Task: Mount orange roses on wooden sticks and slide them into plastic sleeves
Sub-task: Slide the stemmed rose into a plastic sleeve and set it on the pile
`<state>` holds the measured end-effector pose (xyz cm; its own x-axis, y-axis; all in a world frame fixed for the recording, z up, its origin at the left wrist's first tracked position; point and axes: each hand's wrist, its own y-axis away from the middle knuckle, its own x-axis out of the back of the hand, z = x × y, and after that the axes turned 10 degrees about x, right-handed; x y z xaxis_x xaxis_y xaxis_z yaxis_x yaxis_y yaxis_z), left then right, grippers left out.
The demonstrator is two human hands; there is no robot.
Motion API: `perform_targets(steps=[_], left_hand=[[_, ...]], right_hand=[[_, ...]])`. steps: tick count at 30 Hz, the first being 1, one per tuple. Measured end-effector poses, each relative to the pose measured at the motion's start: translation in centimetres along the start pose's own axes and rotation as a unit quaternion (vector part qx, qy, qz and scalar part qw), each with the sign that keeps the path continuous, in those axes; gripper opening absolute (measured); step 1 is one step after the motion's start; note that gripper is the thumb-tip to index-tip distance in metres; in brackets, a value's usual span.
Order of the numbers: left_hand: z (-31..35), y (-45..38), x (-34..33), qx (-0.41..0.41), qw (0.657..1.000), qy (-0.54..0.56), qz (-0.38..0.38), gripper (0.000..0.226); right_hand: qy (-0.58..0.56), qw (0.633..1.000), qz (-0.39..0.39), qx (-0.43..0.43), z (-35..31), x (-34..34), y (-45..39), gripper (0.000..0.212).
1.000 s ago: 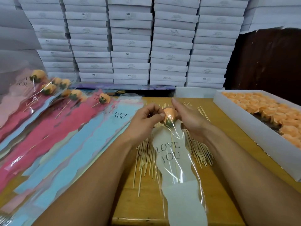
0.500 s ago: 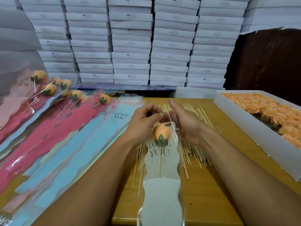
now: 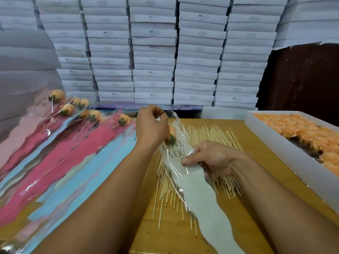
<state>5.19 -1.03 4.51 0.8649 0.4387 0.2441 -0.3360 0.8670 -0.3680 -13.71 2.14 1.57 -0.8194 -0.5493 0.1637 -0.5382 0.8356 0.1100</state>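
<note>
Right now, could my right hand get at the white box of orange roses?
Probably yes: the white box of orange roses lies open-topped just beside the right hand, nothing between, but its fingers pinch the clear plastic sleeve.

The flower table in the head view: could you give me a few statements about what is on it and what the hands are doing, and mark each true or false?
1. The rose sits inside the clear sleeve printed LOVE YOU. True.
2. The right hand holds the sleeve near its middle. True.
3. The left hand lies flat on the table. False: it is raised, fingers curled at the sleeve's top edge.
4. The loose wooden sticks stand in a jar. False: they lie spread on the table under the sleeve.
5. The white tray at the right holds orange roses. True.
6. The finished sleeved roses lie at the right. False: they lie at the left.
</note>
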Motion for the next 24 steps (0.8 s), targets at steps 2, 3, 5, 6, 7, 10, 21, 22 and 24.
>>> perform_targets(steps=[2,3,5,6,7,10,21,22,24], left_hand=[[0.6,-0.2,-0.3,-0.01,1.0,-0.025,-0.004,0.013],[0.8,-0.4,-0.4,-0.017,0.999,-0.045,-0.007,0.01],[1.2,-0.6,-0.7,-0.036,0.996,-0.085,-0.009,0.007],[1.4,-0.7,-0.7,-0.046,0.994,-0.099,-0.008,0.006],[1.5,-0.8,-0.6,-0.053,0.993,-0.107,-0.011,0.004],[2.1,-0.5,0.5,-0.062,0.988,-0.139,-0.028,0.039],[0.6,11.3,7.3,0.167,0.929,-0.017,-0.331,0.025],[0.6,11.6,7.3,0.196,0.922,0.018,-0.334,0.019],[0.6,11.9,7.2,0.222,0.918,0.039,-0.325,0.012]], right_hand=[[-0.012,1.0,0.002,0.003,0.0,-0.1,-0.1,0.046],[-0.027,1.0,0.0,0.009,0.0,-0.2,-0.1,0.047],[-0.056,0.998,-0.002,0.018,0.0,-0.3,-0.3,0.036],[-0.059,0.998,-0.004,0.018,0.0,-0.4,-0.3,0.034],[-0.053,0.998,-0.005,0.017,0.0,-0.5,-0.3,0.038],[-0.062,0.997,0.022,0.036,-0.4,-0.9,-0.1,0.047],[-0.238,0.924,0.259,0.15,-0.8,-0.6,-0.9,0.037],[-0.239,0.922,0.264,0.152,-0.7,-0.6,-0.9,0.037],[-0.24,0.92,0.265,0.158,-0.6,-0.3,-1.1,0.036]])
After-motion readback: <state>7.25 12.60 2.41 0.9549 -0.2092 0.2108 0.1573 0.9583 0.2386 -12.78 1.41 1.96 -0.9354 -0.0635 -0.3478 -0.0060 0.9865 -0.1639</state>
